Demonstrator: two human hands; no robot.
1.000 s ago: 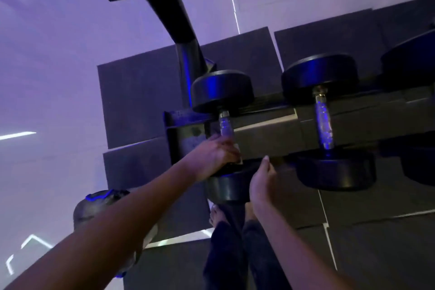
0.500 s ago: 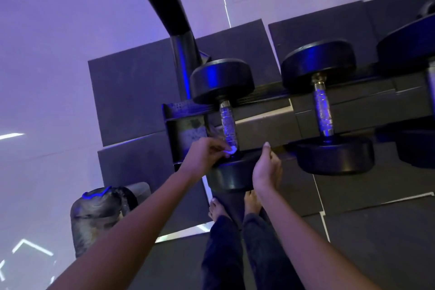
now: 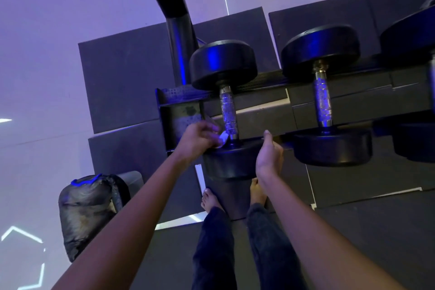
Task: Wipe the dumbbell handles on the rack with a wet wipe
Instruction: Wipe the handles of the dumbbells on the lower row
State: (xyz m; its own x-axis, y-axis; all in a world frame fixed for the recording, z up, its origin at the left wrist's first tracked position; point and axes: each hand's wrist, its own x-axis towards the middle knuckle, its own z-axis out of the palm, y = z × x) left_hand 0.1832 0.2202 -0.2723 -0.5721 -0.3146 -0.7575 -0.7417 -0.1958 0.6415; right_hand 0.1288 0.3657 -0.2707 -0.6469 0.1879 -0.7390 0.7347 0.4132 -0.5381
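At the left end of the rack (image 3: 179, 97), the left hand (image 3: 200, 139) pinches a white wet wipe (image 3: 223, 137) against the near end of the first dumbbell's (image 3: 223, 63) knurled handle (image 3: 228, 113), just where it meets the near head. The right hand (image 3: 268, 155) lies with relaxed fingers against that head's right side. The next dumbbell (image 3: 322, 54) sits to the right with a gap between the handles, and past the rack's left edge lies open floor (image 3: 47, 77), with a dark bag (image 3: 87, 209) standing there.

Crumpled white wipe (image 3: 223, 137) against knurled handle (image 3: 228, 110) near end.
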